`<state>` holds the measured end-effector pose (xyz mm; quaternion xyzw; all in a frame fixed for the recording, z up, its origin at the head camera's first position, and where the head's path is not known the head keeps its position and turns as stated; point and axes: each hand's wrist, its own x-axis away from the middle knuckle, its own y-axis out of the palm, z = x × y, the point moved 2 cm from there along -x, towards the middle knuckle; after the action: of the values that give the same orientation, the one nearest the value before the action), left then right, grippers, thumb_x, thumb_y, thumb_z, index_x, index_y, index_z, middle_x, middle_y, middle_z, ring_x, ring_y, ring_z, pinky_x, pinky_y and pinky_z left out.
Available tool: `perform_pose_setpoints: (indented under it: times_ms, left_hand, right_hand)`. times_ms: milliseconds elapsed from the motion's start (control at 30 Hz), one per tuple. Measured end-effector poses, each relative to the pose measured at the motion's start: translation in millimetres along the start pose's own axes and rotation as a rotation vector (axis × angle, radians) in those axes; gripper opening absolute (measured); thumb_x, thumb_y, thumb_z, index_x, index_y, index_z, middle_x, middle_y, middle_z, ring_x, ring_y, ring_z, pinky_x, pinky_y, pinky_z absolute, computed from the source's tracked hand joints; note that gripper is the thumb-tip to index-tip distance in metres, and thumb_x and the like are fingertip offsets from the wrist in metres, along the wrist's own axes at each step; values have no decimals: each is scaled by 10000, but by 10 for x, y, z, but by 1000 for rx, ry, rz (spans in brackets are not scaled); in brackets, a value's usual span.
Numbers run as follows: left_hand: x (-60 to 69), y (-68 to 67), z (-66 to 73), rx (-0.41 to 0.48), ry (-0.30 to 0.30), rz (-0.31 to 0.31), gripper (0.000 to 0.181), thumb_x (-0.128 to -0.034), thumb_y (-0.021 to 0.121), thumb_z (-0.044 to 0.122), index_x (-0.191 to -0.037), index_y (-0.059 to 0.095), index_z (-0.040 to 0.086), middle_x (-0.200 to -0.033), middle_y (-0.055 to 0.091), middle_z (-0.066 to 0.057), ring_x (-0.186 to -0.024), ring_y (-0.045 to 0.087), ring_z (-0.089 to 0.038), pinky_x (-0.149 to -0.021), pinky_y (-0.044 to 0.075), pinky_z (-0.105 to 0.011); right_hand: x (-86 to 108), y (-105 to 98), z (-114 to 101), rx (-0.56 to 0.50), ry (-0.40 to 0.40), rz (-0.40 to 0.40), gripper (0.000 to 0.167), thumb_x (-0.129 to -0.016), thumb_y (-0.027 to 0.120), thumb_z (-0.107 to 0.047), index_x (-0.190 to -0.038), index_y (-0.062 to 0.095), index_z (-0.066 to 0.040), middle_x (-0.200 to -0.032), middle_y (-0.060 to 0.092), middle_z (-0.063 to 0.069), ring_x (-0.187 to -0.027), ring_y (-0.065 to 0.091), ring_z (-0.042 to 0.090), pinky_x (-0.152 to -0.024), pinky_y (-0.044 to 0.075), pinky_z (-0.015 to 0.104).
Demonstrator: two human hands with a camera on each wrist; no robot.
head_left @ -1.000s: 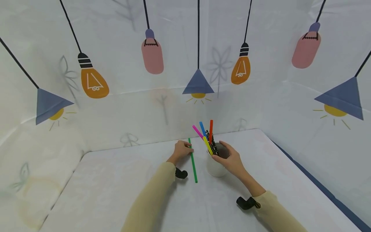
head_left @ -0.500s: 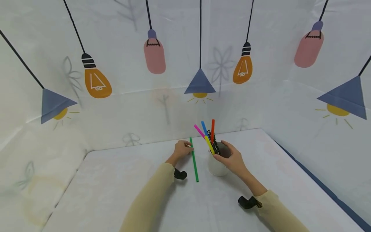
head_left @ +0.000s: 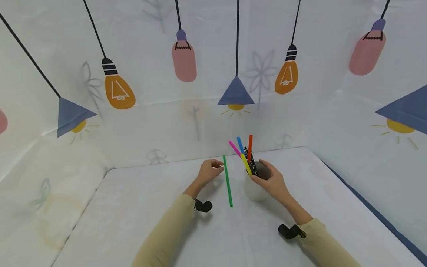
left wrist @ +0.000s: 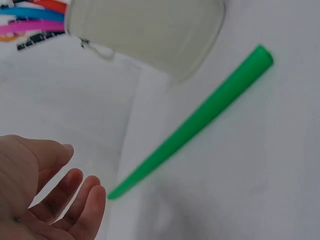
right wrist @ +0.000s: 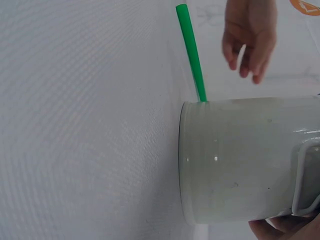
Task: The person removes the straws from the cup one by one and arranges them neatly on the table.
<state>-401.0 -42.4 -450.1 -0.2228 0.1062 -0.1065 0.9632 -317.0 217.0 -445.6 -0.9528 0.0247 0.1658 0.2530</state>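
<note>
A green drinking straw (head_left: 228, 181) lies lengthwise on the white table, left of a small white bucket (head_left: 254, 191). Beside the straw's far end is my left hand (head_left: 209, 170), fingers loosely bent and holding nothing; a gap between fingertips and straw (left wrist: 195, 120) shows in the left wrist view. My right hand (head_left: 275, 184) grips the bucket's rim between thumb and fingers. Out of the bucket lean pink, blue, red, yellow (head_left: 246, 164) and black-and-white patterned straws. In the right wrist view the bucket (right wrist: 240, 160) hides part of the green straw, and only some right fingers (right wrist: 285, 227) show.
A white sheet wall (head_left: 150, 126) printed with lamps and bulbs rises behind the table (head_left: 133, 215) and along both sides. A dark blue strip (head_left: 367, 211) runs along the table's right edge. Black camera mounts (head_left: 203, 206) sit at both wrists.
My left hand has let go of the green straw and drawn slightly off to its left. The right hand keeps its hold on the bucket. The head view has shifted a little.
</note>
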Motion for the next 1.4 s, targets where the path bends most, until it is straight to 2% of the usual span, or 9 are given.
perform_pose_setpoints:
  times_ms: [233,467,567,667,767,900,1133,1200,1400]
  left_hand:
    - [237,-1,432,56,123,4,176,-921,686,183,-1065,723,89,-994,675,-17,-865,646,-164,-715,545,-295]
    - [510,148,877,79,340,25,236,-896,723,171,-1110,704,75,-1058,678,-51,-893,662,-141,-727,548,-256]
    - [575,248,995,91,420,68,267,-865,757,149,-1108,699,53,-1069,667,-57,-900,678,-183,-725,546,-241]
    - [599,330,1068,89,471,123,239,-852,771,148,-1059,713,44,-1038,665,-40,-893,679,-188,-704,546,-233]
    - [591,385,1112,104,501,154,202,-854,769,144,-1005,725,17,-995,672,-34,-870,679,-165,-687,548,-238]
    - [593,409,1139,107,504,160,201,-859,763,143,-986,726,-9,-958,691,-36,-830,682,-124,-678,548,-244]
    - [616,329,1143,163,458,163,153,-871,749,148,-980,729,41,-942,712,-25,-865,683,-139,-715,548,-258]
    - [625,308,1155,191,466,162,147,-869,744,111,-986,720,26,-945,712,-57,-861,694,-174,-717,554,-276]
    - [806,148,1430,268,561,201,218,-835,721,-64,-1006,588,-93,-932,688,-229,-843,702,-318,-690,569,-331]
  right_hand:
    - [1,-25,-13,8,20,-11,789,-839,756,-412,-1477,395,-119,-1481,384,170,-1352,320,378,-974,328,681]
    - [-1,-11,-6,2,46,-30,821,-847,745,-427,-1501,356,-118,-1500,355,172,-1364,297,389,-985,298,694]
    - [3,-35,-25,-1,75,-55,872,-848,736,-452,-1528,301,-122,-1524,316,177,-1375,276,408,-984,302,691]
    - [3,-64,-66,13,110,-84,914,-844,724,-489,-1546,257,-135,-1541,286,178,-1382,261,422,-989,306,681]
    - [2,-94,-97,36,140,-113,940,-835,716,-524,-1553,239,-151,-1549,271,178,-1384,255,427,-989,318,671]
    - [13,-119,-130,20,188,-147,966,-822,722,-539,-1559,220,-166,-1552,260,181,-1381,251,430,-982,332,665]
    - [2,-88,-191,-10,202,-134,987,-807,735,-546,-1556,229,-150,-1557,251,181,-1401,226,415,-1022,299,643]
    - [16,-88,-195,-6,201,-136,992,-805,734,-550,-1556,226,-146,-1558,244,183,-1401,220,420,-1018,294,654]
    - [51,-106,-199,23,213,-163,1026,-807,730,-553,-1565,175,-140,-1569,199,196,-1415,168,430,-1021,255,679]
